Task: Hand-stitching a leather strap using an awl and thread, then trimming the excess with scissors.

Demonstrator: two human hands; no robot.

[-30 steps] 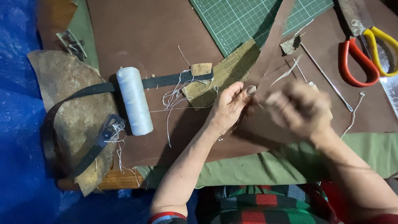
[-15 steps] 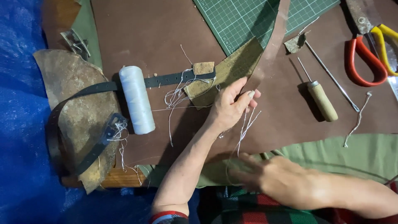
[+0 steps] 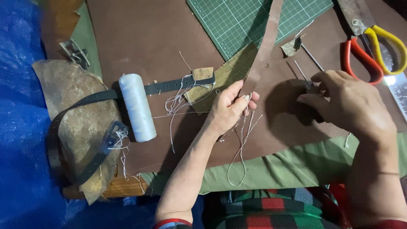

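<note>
My left hand (image 3: 231, 108) pinches the lower end of a long brown leather strip (image 3: 266, 46) where it meets an olive leather piece (image 3: 229, 74). Pale thread (image 3: 241, 144) hangs from these fingers toward the table's front edge. My right hand (image 3: 349, 106) lies to the right, fingers closed over the handle of an awl. Only the awl's thin metal shaft (image 3: 301, 73) shows past the fingertips. A second thin metal pin (image 3: 313, 57) lies just beyond it.
A white thread spool (image 3: 136, 107) lies on a black belt (image 3: 169, 87) at the left. Red and yellow scissors (image 3: 369, 55) and a metal ruler (image 3: 398, 89) sit at the right. A green cutting mat (image 3: 237, 21) is at the back, green cloth (image 3: 296, 165) along the front edge.
My right hand came down toward the front edge with the thread, then moved up and right onto the awl, which now lies hidden under it. My left hand stayed on the strip.
</note>
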